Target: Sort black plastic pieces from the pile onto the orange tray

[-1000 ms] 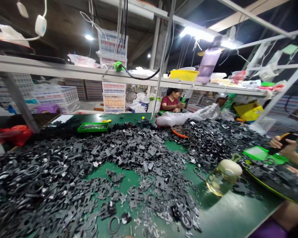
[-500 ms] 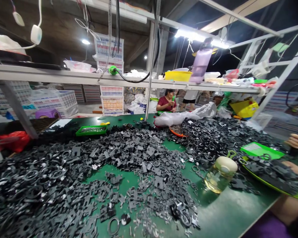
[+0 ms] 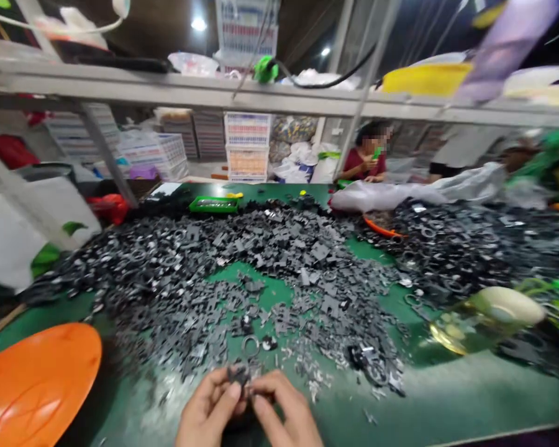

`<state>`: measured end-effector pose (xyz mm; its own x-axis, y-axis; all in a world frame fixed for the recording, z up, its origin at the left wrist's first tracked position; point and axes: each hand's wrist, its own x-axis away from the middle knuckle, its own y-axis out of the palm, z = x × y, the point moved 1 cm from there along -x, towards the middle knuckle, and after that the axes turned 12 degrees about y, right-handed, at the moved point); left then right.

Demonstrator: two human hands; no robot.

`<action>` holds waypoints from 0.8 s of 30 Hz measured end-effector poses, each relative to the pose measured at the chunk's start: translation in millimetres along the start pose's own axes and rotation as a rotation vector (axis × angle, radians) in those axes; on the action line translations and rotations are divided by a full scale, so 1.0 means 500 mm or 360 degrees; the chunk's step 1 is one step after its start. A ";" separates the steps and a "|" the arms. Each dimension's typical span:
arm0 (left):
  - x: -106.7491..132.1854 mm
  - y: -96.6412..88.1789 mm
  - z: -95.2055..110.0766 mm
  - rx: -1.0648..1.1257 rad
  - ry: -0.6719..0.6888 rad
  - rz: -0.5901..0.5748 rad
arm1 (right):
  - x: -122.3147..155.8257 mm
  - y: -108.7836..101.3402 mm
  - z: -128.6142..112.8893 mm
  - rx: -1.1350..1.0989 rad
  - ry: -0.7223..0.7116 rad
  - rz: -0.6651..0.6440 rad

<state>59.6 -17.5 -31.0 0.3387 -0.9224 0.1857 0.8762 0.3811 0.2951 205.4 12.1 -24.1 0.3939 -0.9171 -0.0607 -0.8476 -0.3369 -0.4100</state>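
By the green bench edge [image 3: 494, 416], both hands' [image 3: 209, 411] [image 3: 286, 411] fingers clamped on a dark piece [image 3: 238, 374].

Green worktop [image 3: 447, 397]: round orange plastic tray [image 3: 35, 385] at near left; glass bottle with cream lid [image 3: 487, 323] at right. Far end: bright green plastic tray [image 3: 213, 204], long white plastic sack [image 3: 400, 195]. Above, grey metal shelf [image 3: 214, 90] carrying yellow plastic basin [image 3: 426, 79]. Beyond, stacked white-and-orange plastic crates [image 3: 246, 146]; co-worker in red shirt [image 3: 366, 158] seated, holding small green object [image 3: 377, 152].
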 end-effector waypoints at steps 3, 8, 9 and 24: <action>0.006 0.020 0.030 0.0083 0.0013 -0.0023 | -0.003 -0.009 -0.007 -0.0141 0.0141 0.0028; 0.020 0.030 0.046 0.0054 0.0095 -0.0003 | -0.006 -0.021 -0.028 -0.0182 0.0168 -0.0012; 0.022 0.030 0.046 0.0039 0.0098 -0.0022 | -0.006 -0.020 -0.029 -0.0204 0.0184 0.0008; 0.028 0.027 0.051 -0.0030 0.0135 -0.0125 | 0.003 -0.003 0.006 -0.0160 0.0324 0.0195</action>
<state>67.6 -23.5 -0.7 0.2959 -0.9517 0.0823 0.9072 0.3070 0.2878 208.1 11.7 -26.2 0.2151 -0.9729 0.0846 -0.9196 -0.2309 -0.3180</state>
